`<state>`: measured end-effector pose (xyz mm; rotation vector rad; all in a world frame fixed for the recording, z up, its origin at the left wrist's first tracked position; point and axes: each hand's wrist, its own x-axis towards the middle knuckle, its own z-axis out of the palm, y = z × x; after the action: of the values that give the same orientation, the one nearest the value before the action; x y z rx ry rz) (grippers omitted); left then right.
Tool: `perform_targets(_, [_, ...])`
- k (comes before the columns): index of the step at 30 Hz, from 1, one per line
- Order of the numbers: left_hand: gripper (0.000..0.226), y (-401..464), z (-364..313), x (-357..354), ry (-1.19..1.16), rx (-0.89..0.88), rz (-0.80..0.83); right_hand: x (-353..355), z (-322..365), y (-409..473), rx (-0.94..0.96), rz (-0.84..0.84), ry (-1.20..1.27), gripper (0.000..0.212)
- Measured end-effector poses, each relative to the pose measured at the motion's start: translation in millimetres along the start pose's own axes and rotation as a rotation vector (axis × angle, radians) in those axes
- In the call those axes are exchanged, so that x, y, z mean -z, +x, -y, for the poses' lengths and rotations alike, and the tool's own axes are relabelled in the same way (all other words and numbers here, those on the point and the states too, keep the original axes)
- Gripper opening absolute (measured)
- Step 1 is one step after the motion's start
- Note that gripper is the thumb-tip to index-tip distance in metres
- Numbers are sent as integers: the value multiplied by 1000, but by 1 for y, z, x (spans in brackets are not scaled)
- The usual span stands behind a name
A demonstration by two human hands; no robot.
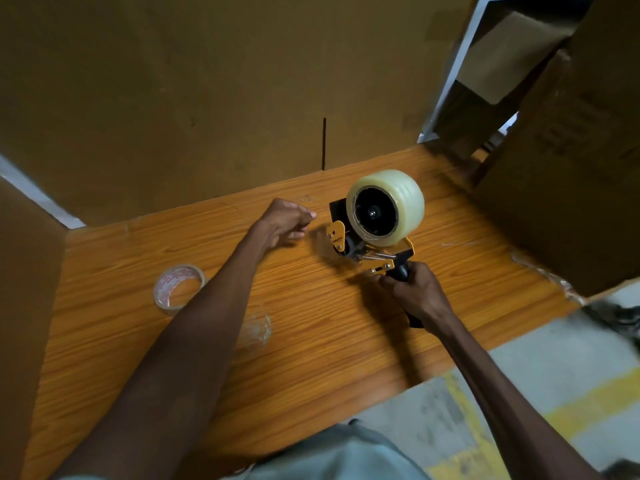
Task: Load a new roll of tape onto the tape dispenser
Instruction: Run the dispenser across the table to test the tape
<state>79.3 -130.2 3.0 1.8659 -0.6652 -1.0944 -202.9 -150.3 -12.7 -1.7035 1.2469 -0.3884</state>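
Note:
A yellow and black tape dispenser (372, 252) stands over the wooden table with a full roll of clear tape (408, 199) seated on its black hub. My right hand (414, 294) grips the dispenser's black handle from below. My left hand (285, 220) hovers just left of the dispenser's front roller, thumb and fingers pinched together; whether a thin tape end sits between them cannot be told. A nearly used-up tape core with red print (162, 289) lies flat on the table at the left, partly behind my left forearm.
Large cardboard boxes stand at the back (207, 98), at the left (24, 306) and at the right (571, 168) of the table (311, 341). A crumpled bit of clear tape (258, 329) lies near my left forearm. Concrete floor with yellow lines shows at lower right.

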Motion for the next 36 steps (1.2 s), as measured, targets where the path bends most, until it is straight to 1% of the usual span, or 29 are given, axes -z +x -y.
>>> perform_targets(2, [17, 14, 7, -7, 133, -111, 0, -8, 2, -1, -33, -45, -33, 17])
perform_targets(4, [17, 23, 16, -13, 291, -233, 26, -16, 3, -4, -71, -76, -56, 21])
perform_targets(7, [22, 29, 30, -14, 533, -323, 81, -23, 2, -10, -121, -119, -90, 22])
perform_targets(9, [23, 31, 39, -12, 559, -393, 56, -25, 2, -14, -147, -132, -116, 21])
perform_targets(10, [22, 31, 41, -10, 525, -406, 31, -27, 2, -17, -152, -138, -133, 21])
perform_targets(12, [23, 30, 48, -5, 412, -378, -15, -30, 2, -21, -162, -153, -152, 20])
perform_targets(14, [29, 24, 55, -2, 384, -374, -35, -34, 2, -25, -173, -157, -155, 17])
perform_targets(16, [35, 15, 65, 0, 480, -405, 3, -37, 3, -28, -176, -152, -167, 16])
perform_targets(18, [33, 8, 76, 0, 603, -441, 15, -39, 2, -30, -163, -148, -163, 18])
perform_targets(22, [17, 3, 81, -4, 663, -449, -98, -39, 1, -34, -151, -106, -119, 20])
perform_targets(24, [18, -1, 81, -7, 682, -450, -136, -37, 1, -35, -135, -69, -120, 21])
perform_targets(27, [30, -9, 86, -11, 814, -516, -241, -31, 3, -33, -121, -8, -135, 22])
perform_targets(30, [25, -20, 89, -18, 897, -576, -281, -25, 7, -33, -79, 36, -188, 21])
perform_targets(34, [22, -24, 88, -22, 966, -505, -298, -26, 8, -34, -28, 41, -260, 17])
perform_targets(36, [27, -24, 86, -24, 1040, -475, -275, -26, 8, -34, -19, 38, -335, 17])
